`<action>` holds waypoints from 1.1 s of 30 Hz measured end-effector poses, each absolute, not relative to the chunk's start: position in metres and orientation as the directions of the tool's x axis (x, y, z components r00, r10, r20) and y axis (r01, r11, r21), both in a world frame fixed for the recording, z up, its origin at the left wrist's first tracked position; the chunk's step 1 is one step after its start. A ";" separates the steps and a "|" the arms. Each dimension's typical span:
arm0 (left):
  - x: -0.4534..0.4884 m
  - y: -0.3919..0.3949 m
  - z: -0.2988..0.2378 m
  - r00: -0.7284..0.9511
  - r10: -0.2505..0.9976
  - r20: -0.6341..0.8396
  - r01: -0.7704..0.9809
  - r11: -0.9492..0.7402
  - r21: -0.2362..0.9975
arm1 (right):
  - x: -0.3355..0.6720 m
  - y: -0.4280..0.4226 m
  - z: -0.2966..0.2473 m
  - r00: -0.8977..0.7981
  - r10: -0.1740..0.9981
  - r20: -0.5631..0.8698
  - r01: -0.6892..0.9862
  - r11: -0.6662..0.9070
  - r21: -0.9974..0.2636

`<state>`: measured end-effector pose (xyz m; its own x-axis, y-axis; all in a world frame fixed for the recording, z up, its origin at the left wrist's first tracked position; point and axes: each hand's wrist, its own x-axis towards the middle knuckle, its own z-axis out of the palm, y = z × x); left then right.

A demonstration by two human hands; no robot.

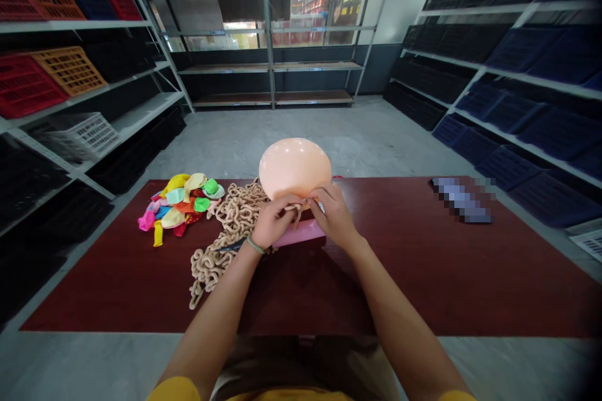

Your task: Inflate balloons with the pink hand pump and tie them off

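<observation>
Left arm (216,316) partly hides tan chain (237,208) beside hands (276,220) gripping balloon (295,166).

on the table (414,269), balloons (176,199) lie left of the chain (239,207).

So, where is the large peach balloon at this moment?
The balloon is near the middle of the head view, just beyond the left hand and right hand, with the tan chain to its lower left.
</observation>
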<state>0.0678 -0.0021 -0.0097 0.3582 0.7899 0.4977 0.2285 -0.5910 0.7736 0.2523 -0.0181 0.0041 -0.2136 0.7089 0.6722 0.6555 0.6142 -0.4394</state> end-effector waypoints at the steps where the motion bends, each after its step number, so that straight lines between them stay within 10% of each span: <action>1: 0.068 -0.002 -0.010 0.326 0.807 0.492 0.236 -0.573 0.785 | 0.252 -0.018 0.004 -0.216 0.708 0.672 0.652 0.617 -0.441; 19: 0.070 -0.004 -0.014 0.349 0.762 0.545 0.335 -0.645 0.687 | 0.251 -0.017 0.002 -0.153 0.823 0.548 0.605 0.516 -0.606; 33: 0.066 -0.002 -0.015 0.481 0.667 0.570 0.475 -0.744 0.470 | 0.249 -0.020 0.007 -0.108 0.994 0.021 0.063 0.028 -0.998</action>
<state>0.0661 -0.0020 -0.0148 0.4806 0.6666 0.5698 0.4748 -0.7441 0.4700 0.2489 -0.0204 0.0068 -0.1076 0.9940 0.0207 0.0627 0.0276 -0.9977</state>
